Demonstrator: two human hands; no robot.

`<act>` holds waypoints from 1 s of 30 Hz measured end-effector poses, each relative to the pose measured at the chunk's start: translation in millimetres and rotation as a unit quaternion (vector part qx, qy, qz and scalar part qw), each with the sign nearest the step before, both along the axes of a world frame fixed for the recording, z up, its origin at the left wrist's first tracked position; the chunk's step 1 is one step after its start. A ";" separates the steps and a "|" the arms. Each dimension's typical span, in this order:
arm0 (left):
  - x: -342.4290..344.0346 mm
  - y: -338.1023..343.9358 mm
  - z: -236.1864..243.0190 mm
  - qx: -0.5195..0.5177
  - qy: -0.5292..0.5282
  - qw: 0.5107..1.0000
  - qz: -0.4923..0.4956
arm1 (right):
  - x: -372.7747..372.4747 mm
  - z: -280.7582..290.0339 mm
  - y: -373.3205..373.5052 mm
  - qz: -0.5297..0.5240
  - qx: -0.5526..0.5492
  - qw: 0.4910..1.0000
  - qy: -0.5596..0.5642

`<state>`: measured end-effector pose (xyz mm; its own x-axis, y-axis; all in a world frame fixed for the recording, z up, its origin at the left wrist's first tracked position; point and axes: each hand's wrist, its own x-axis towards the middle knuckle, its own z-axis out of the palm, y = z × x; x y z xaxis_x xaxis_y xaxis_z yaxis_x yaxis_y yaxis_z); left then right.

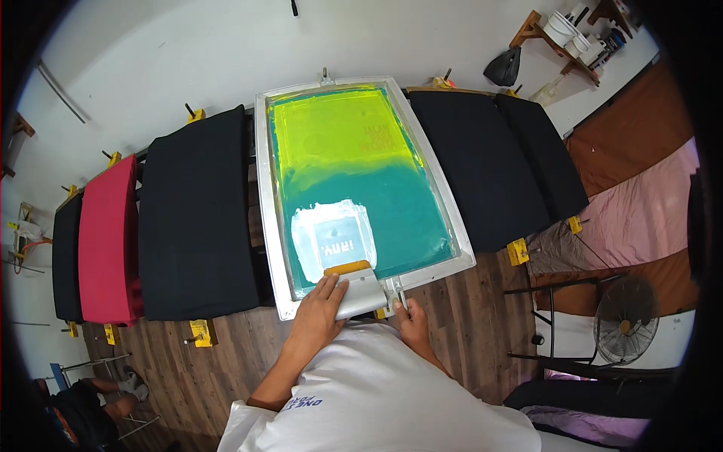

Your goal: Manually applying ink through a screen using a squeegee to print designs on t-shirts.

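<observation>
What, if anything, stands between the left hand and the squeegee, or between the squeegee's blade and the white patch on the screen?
Nothing visible: the left hand is on the squeegee, whose orange blade borders the white patch. The right hand is off to the side, at the near edge of the screen frame.

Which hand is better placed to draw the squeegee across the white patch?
Left hand, likely: it holds the metal squeegee, its amber blade right by the white patch. The right hand is at the metal bracket instead.
</observation>
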<state>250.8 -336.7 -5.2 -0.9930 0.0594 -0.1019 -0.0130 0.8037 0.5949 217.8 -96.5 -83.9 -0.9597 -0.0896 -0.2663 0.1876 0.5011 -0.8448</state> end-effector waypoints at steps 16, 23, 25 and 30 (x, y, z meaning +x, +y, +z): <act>-3.6 -8.0 4.8 0.011 -0.040 0.999 -0.014 | -1.0 6.6 -3.2 -0.005 -0.006 1.000 0.004; -6.2 -11.1 4.7 0.007 -0.043 0.999 -0.028 | -1.0 6.6 -1.2 0.002 0.005 1.000 0.006; -7.1 -11.4 5.0 0.004 -0.043 0.999 -0.031 | -1.5 7.0 -1.1 0.010 0.007 1.000 0.020; -11.0 -13.9 6.3 -0.004 -0.051 0.998 -0.039 | -4.3 15.5 -2.3 0.020 0.020 1.000 0.003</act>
